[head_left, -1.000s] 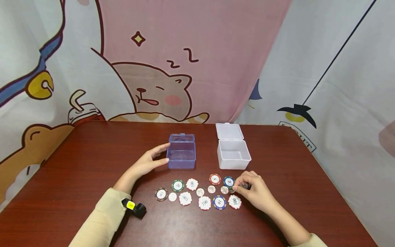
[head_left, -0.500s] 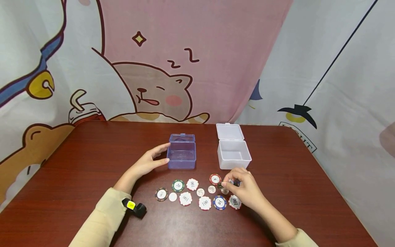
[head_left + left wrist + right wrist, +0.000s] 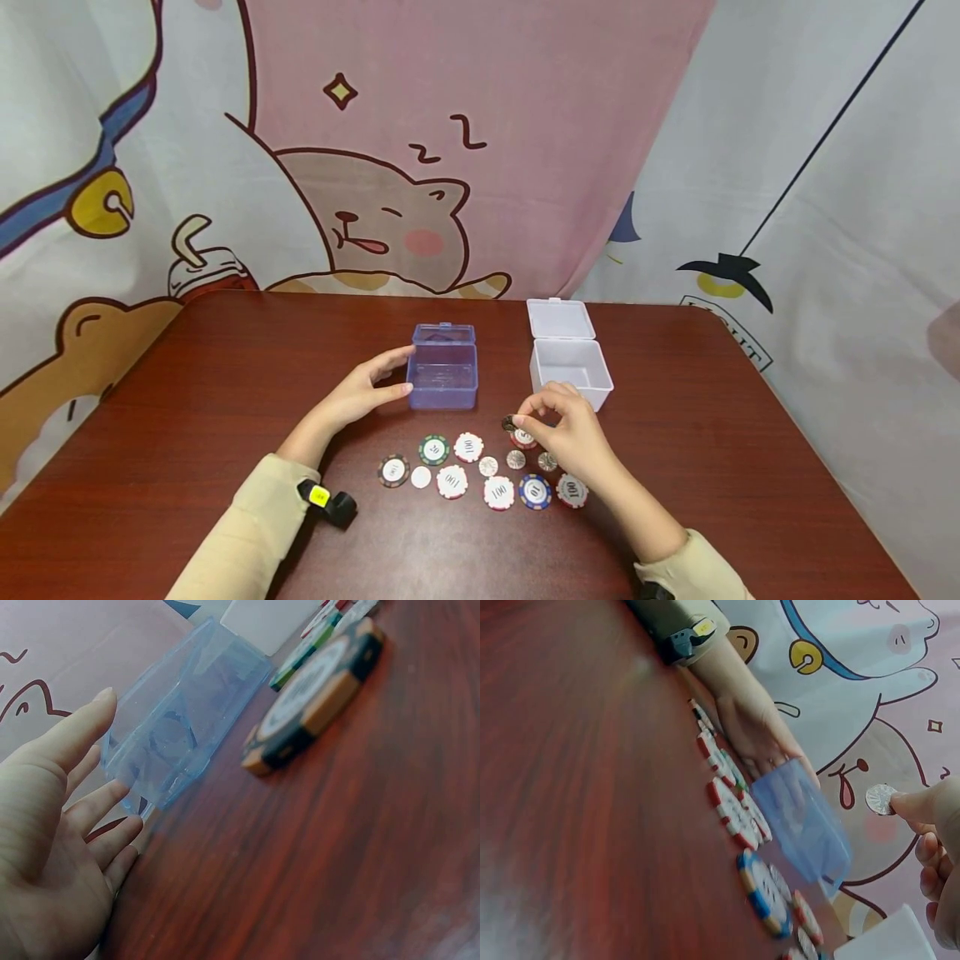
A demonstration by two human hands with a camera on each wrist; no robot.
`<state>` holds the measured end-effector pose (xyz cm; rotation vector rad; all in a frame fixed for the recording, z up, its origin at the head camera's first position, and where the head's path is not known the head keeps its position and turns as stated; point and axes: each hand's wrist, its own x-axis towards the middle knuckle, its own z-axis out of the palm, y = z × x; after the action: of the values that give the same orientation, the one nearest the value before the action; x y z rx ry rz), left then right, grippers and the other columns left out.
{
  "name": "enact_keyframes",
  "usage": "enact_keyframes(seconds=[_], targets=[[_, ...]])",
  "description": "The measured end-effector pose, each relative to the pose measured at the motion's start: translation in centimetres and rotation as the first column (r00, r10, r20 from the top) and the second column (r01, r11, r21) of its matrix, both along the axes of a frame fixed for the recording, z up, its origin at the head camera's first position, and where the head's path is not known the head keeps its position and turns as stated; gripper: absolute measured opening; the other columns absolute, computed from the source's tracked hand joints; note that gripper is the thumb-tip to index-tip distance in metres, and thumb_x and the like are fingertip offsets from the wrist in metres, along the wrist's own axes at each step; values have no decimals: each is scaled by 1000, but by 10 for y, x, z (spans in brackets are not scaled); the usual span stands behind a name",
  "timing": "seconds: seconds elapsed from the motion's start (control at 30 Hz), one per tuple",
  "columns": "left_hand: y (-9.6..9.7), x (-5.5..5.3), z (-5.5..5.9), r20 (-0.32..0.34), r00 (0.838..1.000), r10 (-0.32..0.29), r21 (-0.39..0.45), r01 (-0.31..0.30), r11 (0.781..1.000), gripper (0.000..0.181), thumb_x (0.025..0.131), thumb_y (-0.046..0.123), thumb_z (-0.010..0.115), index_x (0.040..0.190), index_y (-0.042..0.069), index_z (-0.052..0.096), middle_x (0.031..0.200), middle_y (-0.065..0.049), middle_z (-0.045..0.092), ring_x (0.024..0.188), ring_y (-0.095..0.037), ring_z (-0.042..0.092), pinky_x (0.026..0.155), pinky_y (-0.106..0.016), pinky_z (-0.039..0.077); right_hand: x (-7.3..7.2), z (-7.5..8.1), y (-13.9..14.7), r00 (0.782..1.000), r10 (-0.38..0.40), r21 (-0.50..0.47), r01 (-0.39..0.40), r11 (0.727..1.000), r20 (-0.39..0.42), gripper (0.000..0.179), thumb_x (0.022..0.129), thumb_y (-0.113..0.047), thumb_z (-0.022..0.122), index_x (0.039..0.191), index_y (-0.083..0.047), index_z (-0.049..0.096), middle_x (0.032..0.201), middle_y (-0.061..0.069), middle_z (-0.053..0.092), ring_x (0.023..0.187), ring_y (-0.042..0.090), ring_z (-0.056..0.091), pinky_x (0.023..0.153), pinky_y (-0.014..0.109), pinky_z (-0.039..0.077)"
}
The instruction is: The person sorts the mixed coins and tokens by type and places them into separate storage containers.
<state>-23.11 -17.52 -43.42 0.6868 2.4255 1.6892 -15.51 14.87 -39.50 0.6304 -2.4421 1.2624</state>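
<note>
My right hand (image 3: pixel 568 427) pinches a silver coin (image 3: pixel 880 799) between thumb and fingertips. It holds the coin above the table, over the red chip (image 3: pixel 523 437). My left hand (image 3: pixel 362 392) rests at the left side of a clear blue plastic box (image 3: pixel 442 398), thumb and fingers extended against it. That box has its lid raised, and nothing shows inside. Below the boxes lie several poker chips, among them a green chip (image 3: pixel 434 450), a blue chip (image 3: pixel 535 492) and a brown-and-black chip (image 3: pixel 307 697). Several coins, such as this one (image 3: pixel 515 459), lie among them.
A white plastic box (image 3: pixel 573 373) with a raised lid stands right of the blue one, partly behind my right hand. Both are on a dark red-brown table (image 3: pixel 225 367). A printed cartoon curtain (image 3: pixel 570 125) hangs behind the table's far edge.
My right hand has lifted the coin from among the chips on the right and carried it left and toward the boxes. The left hand stays at the blue box.
</note>
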Motion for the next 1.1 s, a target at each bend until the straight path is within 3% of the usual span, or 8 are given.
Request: enact_keyframes(seconds=[0.2, 0.3, 0.4, 0.63, 0.7, 0.87, 1.03, 1.1], targets=[[6, 15, 25, 6, 1000, -5, -10, 5, 1000, 60, 89, 5, 66, 141, -8, 38, 140, -29, 42, 128, -48, 36, 104, -59, 25, -7, 5, -14, 1000, 5, -55, -5, 998, 3, 20, 73, -5, 81, 71, -20, 69, 68, -14, 54, 75, 14, 47, 68, 31, 38], [7, 18, 30, 8, 1000, -2, -20, 2, 1000, 60, 89, 4, 65, 141, -8, 38, 140, -29, 42, 128, -47, 36, 104, -59, 25, -11, 7, -21, 1000, 6, -77, -5, 997, 9, 19, 74, -5, 81, 71, -19, 68, 67, -12, 52, 75, 15, 46, 68, 32, 36], [7, 17, 28, 7, 1000, 0, -17, 0, 1000, 59, 89, 3, 65, 140, -9, 39, 139, -30, 42, 127, -48, 36, 104, -59, 25, -16, 8, -27, 1000, 1, -86, 1, 996, 13, 17, 76, -5, 80, 72, -17, 69, 67, -10, 51, 74, 16, 46, 68, 34, 36], [1, 1, 0, -1, 1000, 9, -5, -9, 1000, 62, 89, 9, 67, 143, -1, 40, 141, -24, 43, 130, -43, 36, 105, -58, 24, -29, 14, -41, 998, -31, -121, 36, 992, 48, 13, 77, -7, 79, 72, -15, 69, 70, -6, 54, 76, 16, 47, 69, 32, 38], [0, -1, -3, -3, 1000, 10, -4, -10, 1000, 62, 89, 12, 68, 143, 2, 41, 141, -21, 44, 130, -40, 37, 105, -57, 25, -32, 15, -45, 998, -42, -125, 48, 991, 52, 12, 77, -8, 79, 73, -15, 70, 71, -5, 55, 77, 15, 47, 69, 32, 38], [-2, -1, -4, 1, 1000, 11, 0, -11, 1000, 62, 89, 16, 69, 143, 5, 42, 142, -18, 45, 130, -37, 38, 106, -55, 25, -43, 16, -53, 998, -59, -134, 63, 989, 33, 10, 77, -8, 79, 73, -11, 71, 72, -4, 57, 75, 17, 48, 70, 34, 38], [0, 1, -1, 12, 1000, 25, -19, -25, 1000, 62, 89, 13, 68, 144, 2, 40, 142, -21, 44, 130, -40, 37, 106, -57, 25, -53, 15, -61, 998, -59, -145, 63, 987, 31, 8, 77, -6, 78, 74, -8, 71, 69, -1, 54, 70, 18, 49, 89, 40, 34], [2, 4, 5, 13, 1000, 25, -20, -25, 999, 62, 89, 10, 67, 143, -1, 40, 141, -23, 44, 130, -43, 37, 105, -58, 24, -57, 14, -64, 997, -67, -143, 72, 987, 45, 8, 77, -7, 78, 74, -7, 71, 69, -1, 52, 71, 18, 48, 88, 40, 34]])
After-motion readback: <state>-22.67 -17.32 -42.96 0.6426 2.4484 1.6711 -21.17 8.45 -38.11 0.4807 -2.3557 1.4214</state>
